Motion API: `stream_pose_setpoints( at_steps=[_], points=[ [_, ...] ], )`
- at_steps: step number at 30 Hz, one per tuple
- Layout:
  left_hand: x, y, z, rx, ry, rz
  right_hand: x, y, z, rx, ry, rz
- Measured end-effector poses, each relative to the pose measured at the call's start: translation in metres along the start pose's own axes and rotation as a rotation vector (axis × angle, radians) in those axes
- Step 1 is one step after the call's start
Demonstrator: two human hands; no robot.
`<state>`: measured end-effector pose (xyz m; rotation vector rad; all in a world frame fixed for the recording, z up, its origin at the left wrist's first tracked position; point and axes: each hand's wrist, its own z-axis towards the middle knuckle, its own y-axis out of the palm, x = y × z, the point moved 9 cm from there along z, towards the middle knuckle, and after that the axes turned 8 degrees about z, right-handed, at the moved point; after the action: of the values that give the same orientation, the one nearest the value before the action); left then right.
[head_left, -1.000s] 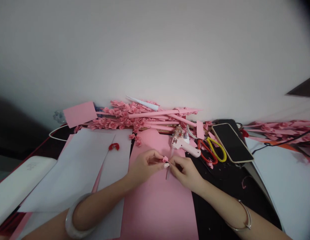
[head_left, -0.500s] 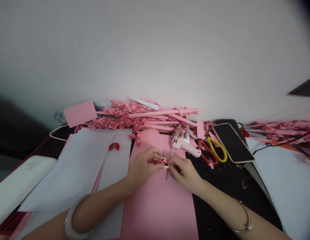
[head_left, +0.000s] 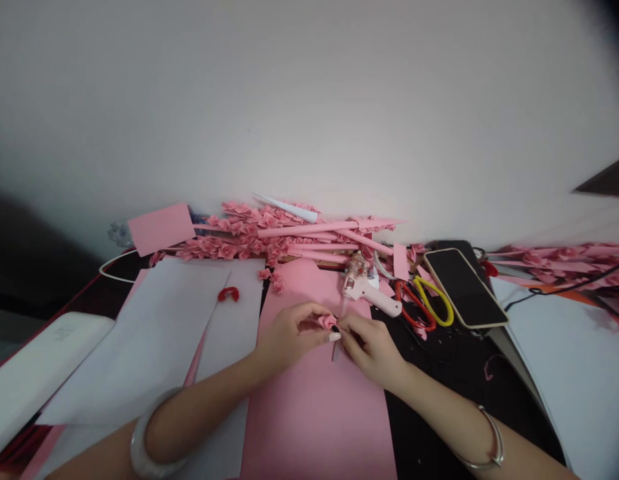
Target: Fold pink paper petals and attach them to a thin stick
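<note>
A small pink paper flower (head_left: 328,322) is pinched between the thumb and fingers of my left hand (head_left: 294,330), its folded petals facing up. From the right, my right hand (head_left: 369,343) closes its fingertips at the flower's edge, touching it or something small and dark beside it; which one I cannot tell. Both hands hover over a large sheet of pink paper (head_left: 319,420). A thin greyish strip (head_left: 335,352) shows below the fingertips. Just beyond my right hand lies a pink glue gun (head_left: 372,293).
Scissors with red and yellow handles (head_left: 434,300) and a phone (head_left: 466,287) lie on the right. Finished pink paper flowers (head_left: 224,248) and rolled pink paper tubes (head_left: 309,229) pile along the wall. White sheets (head_left: 139,333) with a red curled piece (head_left: 228,293) cover the left.
The pink flower has turned in my left fingers, so more of its petals show. Both hands stay in nearly the same place.
</note>
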<state>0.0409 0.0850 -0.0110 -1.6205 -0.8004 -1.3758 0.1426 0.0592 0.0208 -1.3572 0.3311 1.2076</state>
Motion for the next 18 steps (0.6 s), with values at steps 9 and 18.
stream_pose_setpoints(
  at_steps=[9,18],
  points=[
    [0.004,0.0,-0.005,0.025,-0.03,0.029,0.001,0.001,0.001,0.004,0.032,-0.021],
    [-0.007,-0.022,0.001,0.195,-0.059,-0.142,0.002,-0.025,0.002,0.156,-0.018,-0.201]
  ],
)
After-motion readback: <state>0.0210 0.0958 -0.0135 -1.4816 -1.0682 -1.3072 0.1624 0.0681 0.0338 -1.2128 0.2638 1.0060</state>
